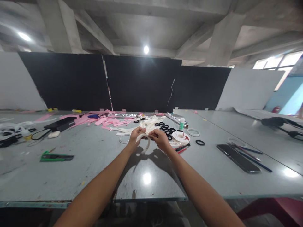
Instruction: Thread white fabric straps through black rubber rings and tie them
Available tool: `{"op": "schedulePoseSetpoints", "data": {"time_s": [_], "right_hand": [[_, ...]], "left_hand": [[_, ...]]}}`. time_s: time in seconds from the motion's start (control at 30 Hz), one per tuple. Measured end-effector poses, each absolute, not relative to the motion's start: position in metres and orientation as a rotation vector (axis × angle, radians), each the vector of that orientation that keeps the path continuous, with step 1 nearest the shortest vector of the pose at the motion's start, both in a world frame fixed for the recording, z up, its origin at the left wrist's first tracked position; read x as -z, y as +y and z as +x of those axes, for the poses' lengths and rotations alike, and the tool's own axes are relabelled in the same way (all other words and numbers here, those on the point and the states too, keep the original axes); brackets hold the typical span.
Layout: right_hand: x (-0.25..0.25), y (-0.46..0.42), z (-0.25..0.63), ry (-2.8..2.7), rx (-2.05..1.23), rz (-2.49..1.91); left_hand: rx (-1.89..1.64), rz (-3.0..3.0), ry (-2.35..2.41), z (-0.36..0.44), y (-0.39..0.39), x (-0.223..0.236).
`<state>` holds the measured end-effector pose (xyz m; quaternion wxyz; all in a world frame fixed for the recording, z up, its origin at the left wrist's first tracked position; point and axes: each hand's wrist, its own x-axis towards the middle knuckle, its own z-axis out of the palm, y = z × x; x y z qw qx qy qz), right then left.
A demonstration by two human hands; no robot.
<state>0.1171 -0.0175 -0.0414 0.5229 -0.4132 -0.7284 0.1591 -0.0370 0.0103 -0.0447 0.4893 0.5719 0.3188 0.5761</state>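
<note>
A strip of white ribbon (148, 145) is pinched between my two hands above the middle of the table, one end curling down. My left hand (136, 136) grips it from the left with fingers closed. From the right, the fingertips of my right hand (160, 138) are closed on the same strip, close to my left fingers. Just beyond lies a loose heap of white ribbon (153, 120). Beside my right hand are several black rings (167, 129) and a white spool (181, 136) with a red mark. The exact fold between my fingertips is too small to make out.
A green box cutter (56, 157) lies to the left, near a black power adapter (60, 124). Pink strips (115, 121) and a glue bottle (181, 123) are farther back. A dark phone (238, 158) with pencils rests at right. Black panels (142, 83) close off the back.
</note>
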Motion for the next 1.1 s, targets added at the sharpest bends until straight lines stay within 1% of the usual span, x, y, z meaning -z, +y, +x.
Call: {"op": "schedulePoseSetpoints", "data": {"time_s": [0.13,0.33,0.7,0.93,1.1], "right_hand": [[0.042,-0.016,0.120,-1.800,-0.393,-0.989],[0.044,-0.021,0.117,-1.762,-0.522,-0.969],[0.041,-0.023,0.118,-1.642,-0.363,-1.055],[0.043,-0.024,0.120,-1.694,-0.411,-1.054],[0.045,-0.023,0.118,-1.724,-0.443,-0.958]], "left_hand": [[-1.400,1.396,0.755,-0.039,0.009,0.046],[-1.353,1.336,0.670,-0.040,0.008,0.043],[-1.193,1.419,0.639,-0.043,0.006,0.038],[-1.178,1.450,0.701,-0.043,0.004,0.032],[-1.249,1.478,0.719,-0.041,0.009,0.034]]}}
